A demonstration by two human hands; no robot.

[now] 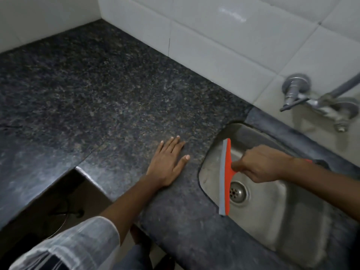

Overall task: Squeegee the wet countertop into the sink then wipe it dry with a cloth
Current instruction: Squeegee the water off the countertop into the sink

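Worktop (97,98): dark speckled stone, being pressed by the flat, open left hand (168,163).
Sink (288,221): orange squeegee (226,176) being gripped over it by the right hand (261,164).

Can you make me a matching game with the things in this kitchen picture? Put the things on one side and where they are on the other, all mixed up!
Things:
1. left hand
2. squeegee
3. tap
4. drain

Places:
A. on the tiled wall
B. flat on the countertop
C. in the bottom of the sink
D. held by the right hand over the sink

Right pairs: 1-B, 2-D, 3-A, 4-C
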